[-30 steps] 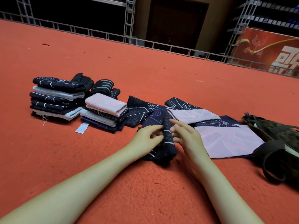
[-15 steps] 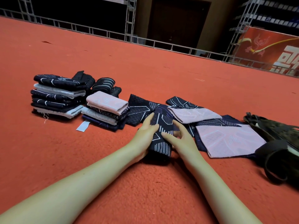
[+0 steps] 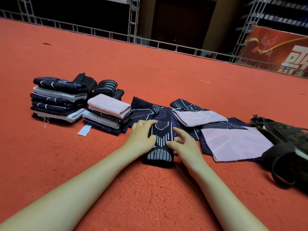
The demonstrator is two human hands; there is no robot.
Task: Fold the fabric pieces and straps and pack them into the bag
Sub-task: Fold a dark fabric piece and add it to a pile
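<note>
Red-orange carpet with a short, nubbly pile fills the frame; a metal truss rail crosses the top, and a red banner sits at upper right. At centre I see a dark navy fabric piece, woven with pale line and bar motifs, folded into a narrow oblong lying on the carpet. My left hand lies along its left edge, fingers loosely bent over the cloth; my right hand presses its right edge, fingers spread and curved, thumb on top. Whether either hand pinches the cloth I cannot tell. Right of centre, unfolded pieces lie flat and overlapping, their pale pink textured faces up over navy. At left stand two stacks of folded rectangles: a taller stack of navy and white layers, and a shorter stack topped by a pink fold. A soft, dark olive bag with looped straps slumps at right edge.
</note>
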